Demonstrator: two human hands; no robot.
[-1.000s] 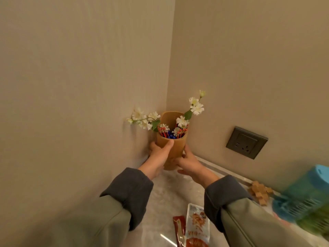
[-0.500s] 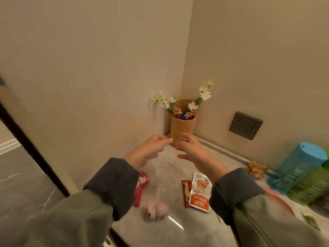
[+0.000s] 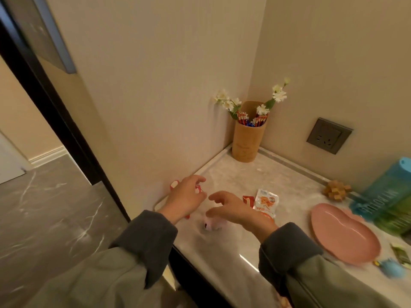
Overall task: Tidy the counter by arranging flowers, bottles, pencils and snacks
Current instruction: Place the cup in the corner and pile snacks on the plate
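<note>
Hovering over the counter (image 3: 255,174), the left hand (image 3: 186,196) and right hand (image 3: 231,210) hang loosely curled, empty, well apart from the corner cup (image 3: 246,138) (flowers (image 3: 279,95) and pencils (image 3: 242,117) inside), a snack packet (image 3: 265,201) just beside the right.

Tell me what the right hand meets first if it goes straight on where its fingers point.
Probably the left hand, just past the fingertips of the right hand; depth is unclear.

1. Bare bench (image 3: 278,174) lies open between the corner cup (image 3: 246,141) and the snack packets (image 3: 265,202).
2. Two walls (image 3: 178,85) close off the cup's back and left.
3. A plate (image 3: 342,236), wooden puzzle (image 3: 335,190) and bottles (image 3: 387,192) crowd the right side.
4. A red toy (image 3: 174,184) and a pink toy (image 3: 212,224) block the front-left edge.
</note>
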